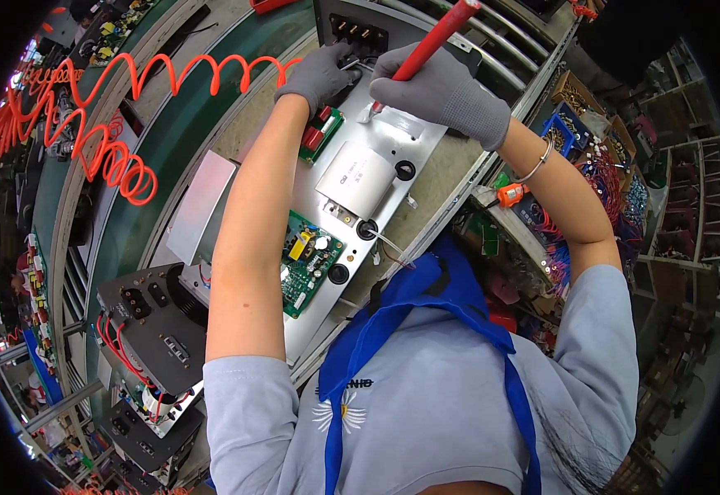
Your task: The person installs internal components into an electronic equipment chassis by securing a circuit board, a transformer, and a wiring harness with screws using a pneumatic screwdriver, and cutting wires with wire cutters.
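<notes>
My gloved right hand [432, 89] is wrapped round a long red-handled tool [432, 43]. Its pale tip points down at a bare metal plate [413, 169]; the tip is too small to name. Just left of it, my gloved left hand [320, 78] has its fingers bent together at the foot of a dark panel [358, 31] with brass terminals, beside a thin wire. What those fingers hold, if anything, is hidden. The plate carries a silver box-shaped component [355, 183], a green circuit board [310, 262] and a smaller board with red parts [320, 134].
Coiled orange air hoses [141, 78] hang across the left. More units with dark panels [152, 326] stand at lower left by a curved green conveyor [133, 177]. Metal rollers [500, 49] lie at the far right. Bundled wires [595, 194] and parts bins [570, 124] stand right.
</notes>
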Demonstrator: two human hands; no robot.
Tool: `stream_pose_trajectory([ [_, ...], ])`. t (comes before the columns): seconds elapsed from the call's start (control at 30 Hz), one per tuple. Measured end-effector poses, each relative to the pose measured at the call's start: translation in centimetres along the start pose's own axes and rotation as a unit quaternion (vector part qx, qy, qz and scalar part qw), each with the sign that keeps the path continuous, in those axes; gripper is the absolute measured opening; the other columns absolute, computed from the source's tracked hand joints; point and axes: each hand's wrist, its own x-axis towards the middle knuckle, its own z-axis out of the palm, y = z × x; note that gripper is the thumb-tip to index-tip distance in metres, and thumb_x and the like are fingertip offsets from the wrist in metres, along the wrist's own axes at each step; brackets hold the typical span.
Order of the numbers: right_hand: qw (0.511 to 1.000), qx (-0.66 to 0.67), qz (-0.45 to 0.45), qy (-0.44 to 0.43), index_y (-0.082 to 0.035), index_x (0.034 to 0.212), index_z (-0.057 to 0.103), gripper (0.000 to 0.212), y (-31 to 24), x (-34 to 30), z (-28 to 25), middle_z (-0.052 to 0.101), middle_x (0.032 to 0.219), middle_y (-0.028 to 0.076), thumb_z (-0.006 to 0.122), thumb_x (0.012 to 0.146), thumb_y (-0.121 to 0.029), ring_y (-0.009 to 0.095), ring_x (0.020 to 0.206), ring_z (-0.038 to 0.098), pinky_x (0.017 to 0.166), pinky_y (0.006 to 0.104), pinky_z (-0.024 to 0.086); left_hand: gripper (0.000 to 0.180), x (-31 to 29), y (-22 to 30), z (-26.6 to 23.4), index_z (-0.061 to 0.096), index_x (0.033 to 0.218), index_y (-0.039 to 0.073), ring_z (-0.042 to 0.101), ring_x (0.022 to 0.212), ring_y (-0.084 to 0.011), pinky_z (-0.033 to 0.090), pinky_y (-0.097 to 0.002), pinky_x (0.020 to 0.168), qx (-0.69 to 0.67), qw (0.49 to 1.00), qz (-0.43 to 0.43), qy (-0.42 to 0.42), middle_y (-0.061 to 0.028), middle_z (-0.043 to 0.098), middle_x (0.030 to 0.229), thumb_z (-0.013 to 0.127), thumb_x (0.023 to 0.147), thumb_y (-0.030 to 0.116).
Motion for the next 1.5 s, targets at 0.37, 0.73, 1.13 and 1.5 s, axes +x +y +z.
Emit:
stream_pose_trajectory([
  [0.37, 0.998, 0.006, 0.054, -0.042, -0.006, 0.074, 0.065, 0.033, 0.4, -2.5, -2.4, 0.062, 0.068, 0.008, 0.057, 0.081, -0.037, 0.021, 0.067, 0.063, 0.071, 0.0314, 0.052, 0.066, 0.1, -0.3, 0.4, 0.049, 0.140, 0.014, 0.057, 0.118, -0.0344, 0.046, -0.0397, 0.098, 0.025, 0.999, 0.013, 0.031, -0.0158, 0.058, 0.131, 0.070, 0.081, 0.039],
  [0.73, 0.991, -0.036, 0.094, -0.089, -0.005, 0.079, 0.069, 0.030, 1.3, -4.1, -4.3, 0.062, 0.068, 0.007, 0.059, 0.080, -0.033, 0.018, 0.067, 0.063, 0.070, 0.0324, 0.052, 0.063, 0.4, -0.6, 0.5, 0.051, 0.138, 0.016, 0.058, 0.116, -0.0342, 0.047, -0.0400, 0.097, 0.026, 1.000, 0.015, 0.006, -0.0159, 0.060, 0.129, 0.069, 0.082, 0.038],
  [1.13, 0.993, 0.115, 0.009, 0.017, -0.003, 0.083, 0.066, 0.017, -0.3, -1.6, -0.9, 0.058, 0.068, -0.001, 0.058, 0.085, -0.017, 0.003, 0.062, 0.053, 0.057, 0.0215, 0.044, 0.061, -0.2, 0.3, -0.1, 0.052, 0.136, 0.014, 0.059, 0.114, -0.0347, 0.047, -0.0409, 0.096, 0.003, 1.000, -0.001, 0.008, -0.0174, 0.061, 0.126, 0.070, 0.081, 0.036],
  [1.5, 0.996, 0.070, -0.014, 0.059, -0.006, 0.073, 0.066, 0.028, 0.4, -0.7, -0.6, 0.058, 0.058, 0.005, 0.059, 0.082, -0.032, 0.015, 0.058, 0.061, 0.059, 0.0294, 0.049, 0.062, 0.0, -0.2, 0.1, 0.051, 0.137, 0.015, 0.058, 0.116, -0.0352, 0.046, -0.0405, 0.097, 0.012, 1.000, 0.004, 0.008, -0.0170, 0.060, 0.127, 0.069, 0.082, 0.036],
])
